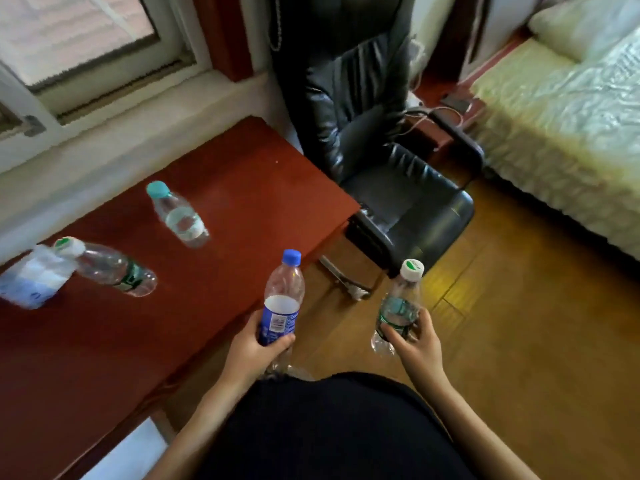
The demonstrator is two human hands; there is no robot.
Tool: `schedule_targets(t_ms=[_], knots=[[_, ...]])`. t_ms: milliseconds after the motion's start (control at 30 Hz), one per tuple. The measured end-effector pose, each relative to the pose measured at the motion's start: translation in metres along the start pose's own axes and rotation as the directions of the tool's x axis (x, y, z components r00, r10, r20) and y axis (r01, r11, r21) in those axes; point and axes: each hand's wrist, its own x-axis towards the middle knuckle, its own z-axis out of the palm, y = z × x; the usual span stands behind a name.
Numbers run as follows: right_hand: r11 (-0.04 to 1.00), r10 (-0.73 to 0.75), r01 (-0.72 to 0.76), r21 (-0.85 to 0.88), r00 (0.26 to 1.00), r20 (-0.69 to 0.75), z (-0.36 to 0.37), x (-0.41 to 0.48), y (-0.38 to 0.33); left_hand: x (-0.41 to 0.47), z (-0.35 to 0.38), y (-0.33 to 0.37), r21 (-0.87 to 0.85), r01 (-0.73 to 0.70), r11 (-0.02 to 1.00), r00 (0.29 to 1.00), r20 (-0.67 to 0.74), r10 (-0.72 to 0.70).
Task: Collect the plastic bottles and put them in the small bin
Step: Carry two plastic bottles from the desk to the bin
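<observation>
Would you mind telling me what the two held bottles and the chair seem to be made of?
Blue-capped bottle and white-capped bottle: thin clear plastic, since the floor shows through them, with glossy printed labels. Chair: black leather or imitation, judging by its shiny creased padding.

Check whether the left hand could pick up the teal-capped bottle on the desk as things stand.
Probably not yet. The left hand is already wrapped around the blue-capped bottle. The desk around the teal-capped bottle looks unobstructed, though.

Open floor [519,323] lies right of the surface [104,341]; the black chair [391,188] blocks its far end.
</observation>
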Motion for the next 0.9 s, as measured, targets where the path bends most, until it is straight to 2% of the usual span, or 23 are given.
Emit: schedule_targets(t_ms=[200, 333, 467, 567, 767, 900], knots=[[0.982, 0.149, -0.116, 0.151, 0.963, -0.226, -0.113, -0.036, 0.07, -0.003, 0.117, 0.06, 0.091, -0.095, 0.991, 0.978, 0.194, 0.076], [0.956, 0.247, -0.162, 0.244, 0.896, -0.37, -0.179, -0.067, 0.111, -0.003, 0.205, 0.108, 0.168, -0.204, 0.965, 0.907, 0.404, 0.121], [0.921, 0.342, -0.175, 0.348, 0.792, -0.506, -0.228, -0.096, 0.138, -0.001, 0.289, 0.155, 0.21, -0.33, 0.92, 0.798, 0.583, 0.153], [0.894, 0.407, -0.165, 0.416, 0.684, -0.605, -0.262, -0.103, 0.155, 0.002, 0.346, 0.181, 0.246, -0.408, 0.879, 0.727, 0.67, 0.15], [0.862, 0.48, -0.102, 0.497, 0.482, -0.733, -0.348, -0.081, 0.175, 0.013, 0.459, 0.235, 0.243, -0.524, 0.816, 0.597, 0.789, 0.149], [0.848, 0.507, -0.062, 0.526, 0.386, -0.771, -0.423, -0.049, 0.201, 0.035, 0.545, 0.272, 0.237, -0.537, 0.81, 0.553, 0.824, 0.125]])
